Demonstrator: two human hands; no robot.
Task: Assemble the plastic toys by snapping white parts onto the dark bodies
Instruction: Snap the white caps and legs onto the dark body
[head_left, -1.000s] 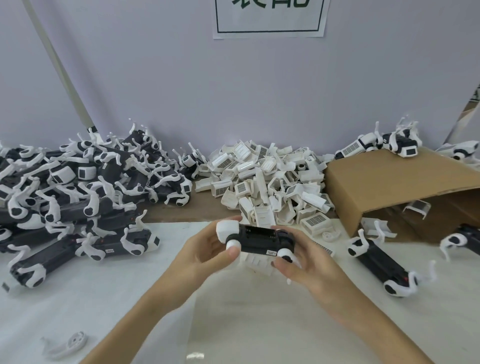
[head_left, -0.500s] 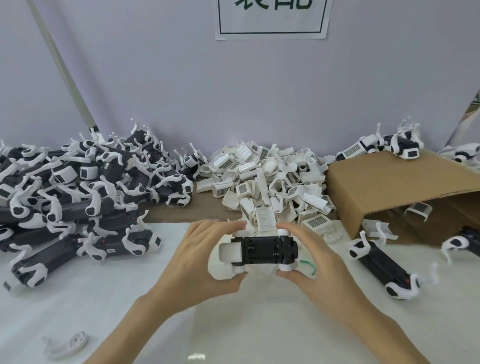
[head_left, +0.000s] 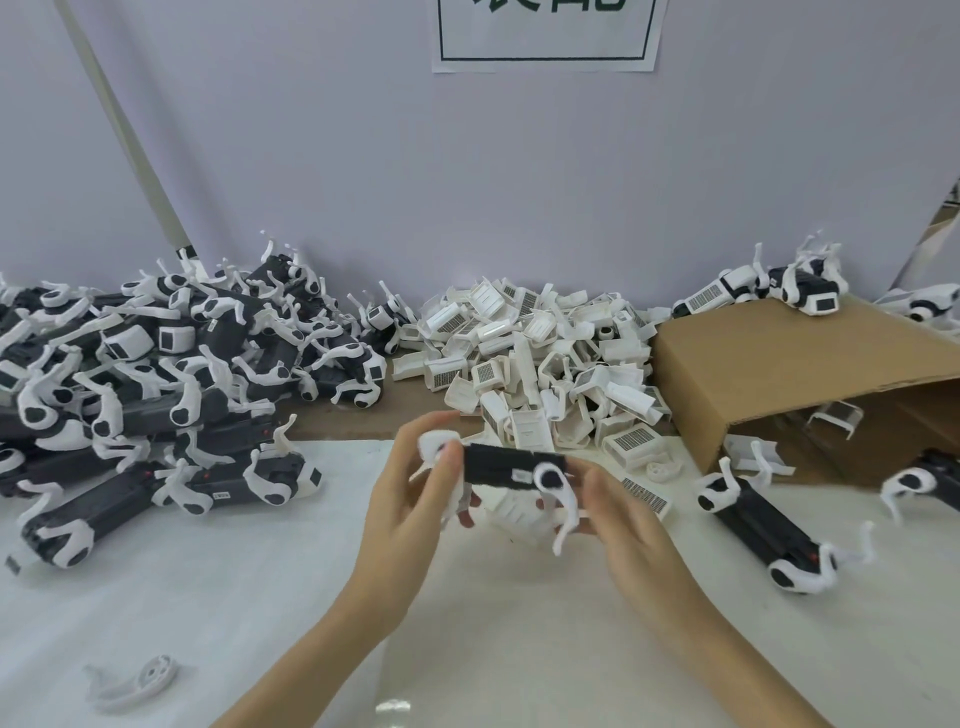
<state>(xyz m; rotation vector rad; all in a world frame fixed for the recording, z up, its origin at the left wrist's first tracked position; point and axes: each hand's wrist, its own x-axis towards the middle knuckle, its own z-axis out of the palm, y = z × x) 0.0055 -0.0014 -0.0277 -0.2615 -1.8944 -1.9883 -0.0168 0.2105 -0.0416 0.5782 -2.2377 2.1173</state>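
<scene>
— So, what does the room look like?

— Plain pale wall (head_left: 519, 197) at the back, a paper sign (head_left: 545, 36) taped high on it, only partly in view. Below runs a table with a white covering (head_left: 260, 597) and a brown strip along the far edge.

— And on it?

— Far left, a heap of finished toys (head_left: 156, 374) — dark bodies with white legs. In the middle, a pile of white parts (head_left: 535, 364). To the right, a cardboard box (head_left: 779, 374) tipped on its side, a few toys on top. One loose white piece (head_left: 137, 680) lies near left.

— The hands?

— Both raised above the table, centre. The left hand (head_left: 410, 514) pinches the white end of a dark body (head_left: 504, 465); the right hand (head_left: 623, 514) curls round the other end, beside a white leg (head_left: 563, 499).
</scene>
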